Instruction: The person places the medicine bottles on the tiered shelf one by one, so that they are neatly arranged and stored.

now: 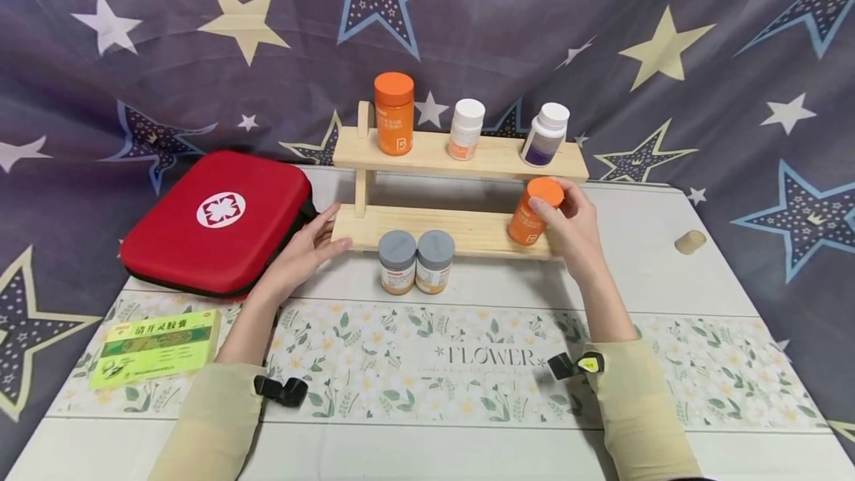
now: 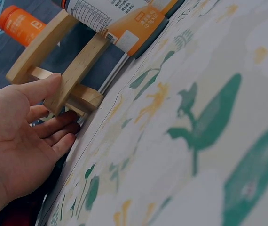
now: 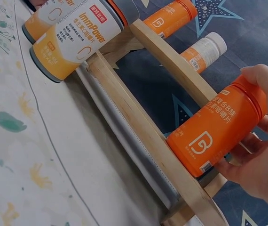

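My right hand grips an orange bottle with an orange lid, near the right end of the lower board of a two-tier wooden shelf. In the right wrist view, its base is at that board. My left hand holds the shelf's left end, thumb on the lower board and fingers around its end. On the upper board stand another orange bottle, a white bottle with an orange-and-white label and a white-and-purple bottle. Two grey-lidded jars stand side by side before the shelf.
Left of the shelf lies a red first-aid case with a white emblem. A yellow-green medicine box is at the front left. Far right on the table lies a small tan cylinder. A star-patterned cloth hangs behind.
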The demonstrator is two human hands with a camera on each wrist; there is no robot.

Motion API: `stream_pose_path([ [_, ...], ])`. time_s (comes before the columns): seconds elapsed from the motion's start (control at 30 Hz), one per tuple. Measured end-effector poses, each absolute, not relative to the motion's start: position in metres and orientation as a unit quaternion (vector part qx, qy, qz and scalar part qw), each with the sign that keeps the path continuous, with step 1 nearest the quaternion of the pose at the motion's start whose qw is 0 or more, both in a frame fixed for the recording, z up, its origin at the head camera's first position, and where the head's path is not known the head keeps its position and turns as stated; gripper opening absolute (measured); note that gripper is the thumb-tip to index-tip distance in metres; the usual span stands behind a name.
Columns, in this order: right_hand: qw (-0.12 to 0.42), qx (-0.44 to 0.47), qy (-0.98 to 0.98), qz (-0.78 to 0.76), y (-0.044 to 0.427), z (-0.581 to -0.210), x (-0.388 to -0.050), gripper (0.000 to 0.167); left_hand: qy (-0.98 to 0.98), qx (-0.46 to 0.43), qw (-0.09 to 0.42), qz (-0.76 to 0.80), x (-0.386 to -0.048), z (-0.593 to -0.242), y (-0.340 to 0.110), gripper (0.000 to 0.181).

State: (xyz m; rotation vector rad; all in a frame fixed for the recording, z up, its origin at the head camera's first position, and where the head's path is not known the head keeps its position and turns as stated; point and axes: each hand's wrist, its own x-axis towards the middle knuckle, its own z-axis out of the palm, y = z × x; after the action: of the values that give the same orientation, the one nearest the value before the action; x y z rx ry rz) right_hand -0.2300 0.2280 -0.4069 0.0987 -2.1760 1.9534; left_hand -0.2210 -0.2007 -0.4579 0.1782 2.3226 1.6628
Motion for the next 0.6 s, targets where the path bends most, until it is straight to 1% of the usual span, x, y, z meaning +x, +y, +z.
stream_pose_path([
  [0.27, 0.098, 0.039, -0.742, 0.662, 0.2295, -0.4077, -0.2294, 0.041, 0.803, 0.064, 0.139, 0.576, -0.221, -0.4576, -0.1998, 0.087],
  [0.43, 0.095, 0.051, -0.739, 0.665, 0.2296, -0.4066, -0.2286, 0.045, 0.804, 0.063, 0.139, 0.575, -0.2208, -0.4577, -0.2001, 0.087],
  [0.6, 0.117, 0.058, -0.738, 0.661, 0.2308, -0.4044, -0.2277, 0.045, 0.806, 0.063, 0.138, 0.572, -0.2213, -0.4589, -0.2001, 0.087],
])
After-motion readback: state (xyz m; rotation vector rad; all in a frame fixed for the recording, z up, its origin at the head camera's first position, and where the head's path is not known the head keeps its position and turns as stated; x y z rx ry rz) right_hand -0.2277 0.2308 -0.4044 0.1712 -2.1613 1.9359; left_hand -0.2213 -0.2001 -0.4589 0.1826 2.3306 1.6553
